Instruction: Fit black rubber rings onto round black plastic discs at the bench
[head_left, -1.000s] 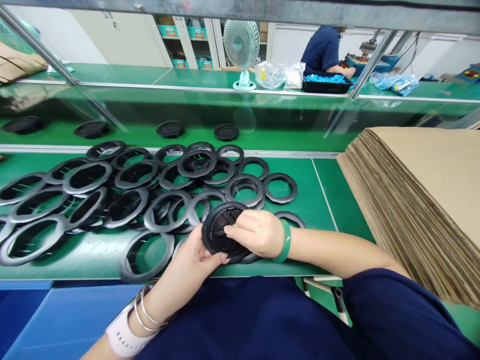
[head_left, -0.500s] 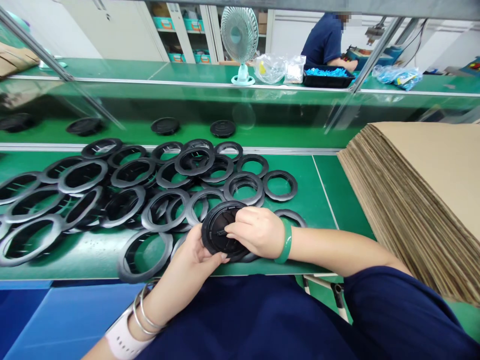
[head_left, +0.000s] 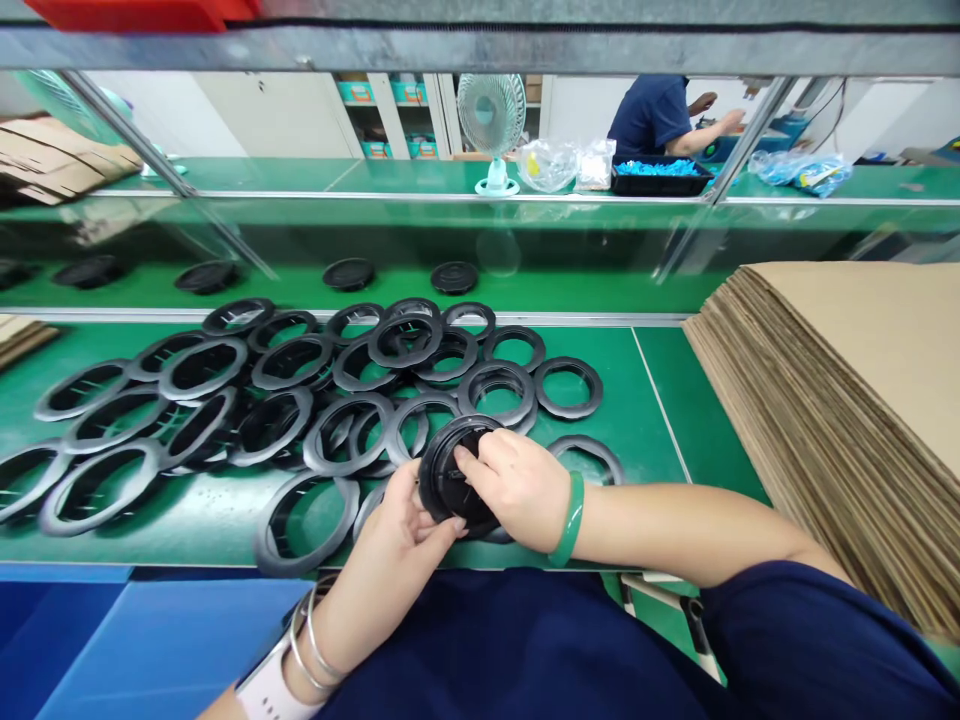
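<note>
A black round plastic part [head_left: 450, 487], a ring with a dark disc inside it, is tilted up over the table's front edge. My left hand [head_left: 411, 530] grips its lower left rim, thumb in front and fingers behind. My right hand [head_left: 525, 490], a green bangle at its wrist, has its fingers curled and pressed onto the inner disc; the fingertips are partly hidden. Just beyond lie many loose black rings [head_left: 349, 432], some overlapping. One ring [head_left: 307, 525] rests left of my left hand, and another ring [head_left: 589, 455] lies partly behind my right wrist.
Brown cardboard sheets [head_left: 817, 420] are stacked at the right. Black discs [head_left: 454, 277] stand along the green ledge behind the rings. Past a metal frame [head_left: 480, 50] are a fan [head_left: 491, 125], a black tray [head_left: 660, 180] of blue pieces, and a co-worker [head_left: 652, 120].
The view has tilted upward, so the scene sits lower. My right fingers have shifted slightly on the disc, while my left hand keeps its grip. The co-worker's hands have risen.
</note>
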